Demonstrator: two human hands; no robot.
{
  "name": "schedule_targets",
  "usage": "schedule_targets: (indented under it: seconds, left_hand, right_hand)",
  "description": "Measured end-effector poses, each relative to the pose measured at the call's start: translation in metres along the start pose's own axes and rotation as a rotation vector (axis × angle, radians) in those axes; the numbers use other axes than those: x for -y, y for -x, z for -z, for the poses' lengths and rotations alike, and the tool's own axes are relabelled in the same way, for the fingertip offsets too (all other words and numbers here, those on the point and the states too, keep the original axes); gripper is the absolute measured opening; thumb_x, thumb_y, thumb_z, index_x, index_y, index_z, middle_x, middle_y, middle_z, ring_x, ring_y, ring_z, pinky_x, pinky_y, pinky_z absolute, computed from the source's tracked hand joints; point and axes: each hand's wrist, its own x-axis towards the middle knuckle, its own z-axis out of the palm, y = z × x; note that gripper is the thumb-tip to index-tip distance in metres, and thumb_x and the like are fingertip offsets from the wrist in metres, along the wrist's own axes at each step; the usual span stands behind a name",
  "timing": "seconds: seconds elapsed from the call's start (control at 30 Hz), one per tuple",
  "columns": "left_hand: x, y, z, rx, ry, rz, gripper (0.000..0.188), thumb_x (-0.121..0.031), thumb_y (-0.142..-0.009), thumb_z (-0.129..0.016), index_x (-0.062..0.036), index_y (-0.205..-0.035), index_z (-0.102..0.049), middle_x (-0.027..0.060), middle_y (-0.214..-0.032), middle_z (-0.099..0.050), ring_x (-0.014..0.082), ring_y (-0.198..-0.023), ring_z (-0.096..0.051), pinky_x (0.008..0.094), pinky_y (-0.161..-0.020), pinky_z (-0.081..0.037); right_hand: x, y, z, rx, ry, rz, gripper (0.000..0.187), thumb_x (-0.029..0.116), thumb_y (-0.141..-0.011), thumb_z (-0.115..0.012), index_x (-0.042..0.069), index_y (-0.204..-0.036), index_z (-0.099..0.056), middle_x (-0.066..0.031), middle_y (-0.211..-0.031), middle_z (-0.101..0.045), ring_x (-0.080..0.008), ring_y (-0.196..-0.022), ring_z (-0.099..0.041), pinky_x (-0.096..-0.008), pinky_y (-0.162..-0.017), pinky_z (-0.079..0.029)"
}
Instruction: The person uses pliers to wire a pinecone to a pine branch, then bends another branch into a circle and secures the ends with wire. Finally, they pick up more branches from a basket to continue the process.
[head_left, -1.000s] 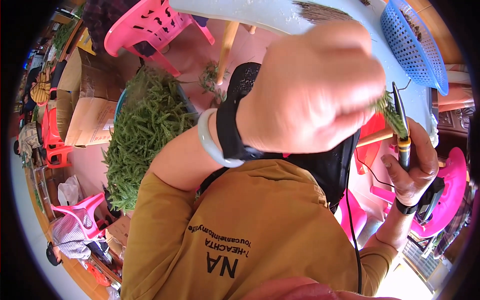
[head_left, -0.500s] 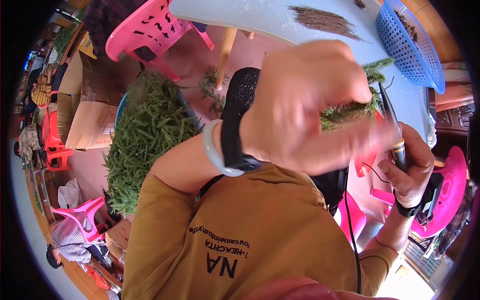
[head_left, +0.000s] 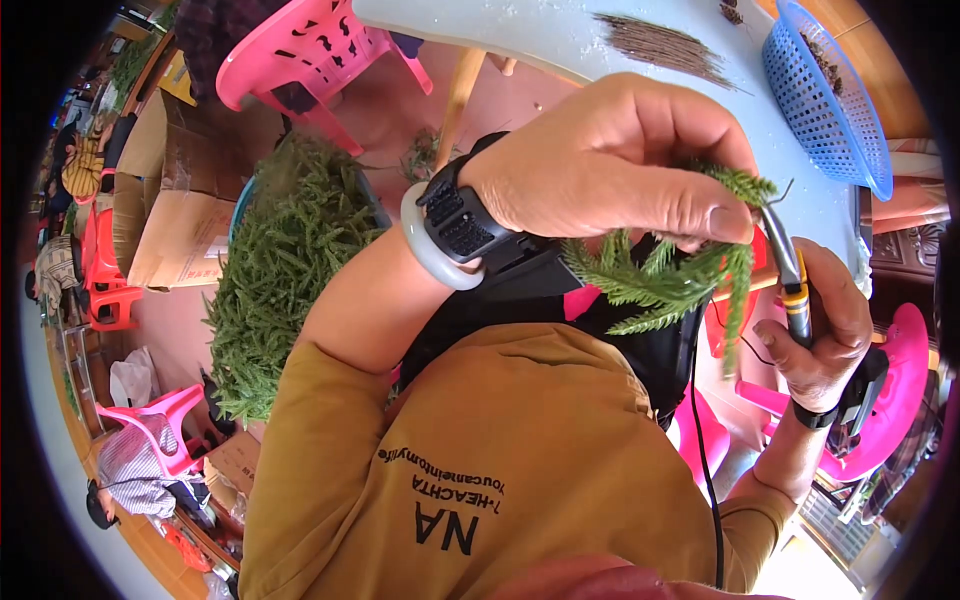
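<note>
The head view looks steeply down from close above the wearer's ochre top (head_left: 470, 420), facing outward to the far table (head_left: 550, 38). The left hand (head_left: 630, 165) is nearer the lens than the right hand (head_left: 822, 335). The fisheye field spans a cardboard box (head_left: 180, 240) at left and a blue basket (head_left: 822, 125) at far right.

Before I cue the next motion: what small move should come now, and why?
Probably a light squeeze of the pliers with the right grip while the left grip steadies the evergreen sprig. The pliers' tips sit right by the sprig's upper right end, where a thin wiry end juts out; whether they already clamp it, I cannot tell.
</note>
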Motion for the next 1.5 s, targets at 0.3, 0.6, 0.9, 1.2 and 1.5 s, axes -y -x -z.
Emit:
schedule_targets:
  seconds: [0.3,0.6,0.9,1.2,1.5]
  left_hand:
    - [0.014,-0.010,-0.008,-0.430,-1.161,-0.680,0.016,-0.010,-0.065,-0.070,-0.0076,-0.075,-0.058,0.0034,-0.067,-0.048,0.0176,-0.056,-0.051,0.0277,-0.050,-0.039]
    - [0.029,-0.008,-0.013,-0.636,-1.581,-1.090,0.017,-0.013,-0.054,-0.065,-0.0105,-0.065,-0.052,0.0015,-0.064,-0.043,0.0163,-0.052,-0.046,0.0291,-0.050,-0.036]
    - [0.006,0.003,-0.014,-0.382,-0.907,-0.534,0.015,-0.004,-0.072,-0.069,0.0002,-0.085,-0.062,0.0056,-0.072,-0.060,0.0161,-0.062,-0.055,0.0266,-0.056,-0.042]
    - [0.019,-0.012,-0.011,-0.141,0.048,-0.177,0.020,-0.013,-0.087,-0.061,-0.0010,-0.103,-0.059,0.0029,-0.098,-0.058,0.0083,-0.077,-0.053,0.0229,-0.067,-0.045]
    - [0.009,0.004,-0.005,0.036,-0.061,0.057,0.022,-0.005,-0.083,-0.063,-0.0015,-0.104,-0.057,0.0014,-0.093,-0.058,0.0070,-0.082,-0.053,0.0223,-0.073,-0.044]
  right_hand:
    - [0.001,0.008,-0.021,-0.208,-0.253,-0.308,0.056,-0.008,-0.065,-0.071,-0.007,-0.118,-0.052,-0.0060,-0.101,-0.059,-0.0089,-0.090,-0.054,-0.0218,-0.080,-0.043]
    - [0.003,0.009,-0.023,-0.164,-0.472,-0.430,0.055,-0.008,-0.066,-0.071,-0.007,-0.119,-0.053,-0.0057,-0.102,-0.059,-0.0084,-0.089,-0.054,-0.0208,-0.080,-0.043]
    - [0.009,0.004,-0.014,-0.172,-0.142,-0.381,0.049,-0.004,-0.063,-0.071,-0.006,-0.110,-0.058,-0.0087,-0.098,-0.062,-0.0136,-0.088,-0.058,-0.0254,-0.078,-0.045]
    - [-0.002,0.007,-0.023,-0.199,0.108,-0.195,0.048,0.000,-0.057,-0.071,-0.003,-0.104,-0.060,-0.0127,-0.091,-0.062,-0.0210,-0.083,-0.061,-0.0295,-0.077,-0.046]
    - [0.005,0.015,-0.033,-0.250,0.184,-0.149,0.049,-0.002,-0.057,-0.070,-0.003,-0.105,-0.059,-0.0129,-0.092,-0.061,-0.0205,-0.080,-0.059,-0.0283,-0.075,-0.046]
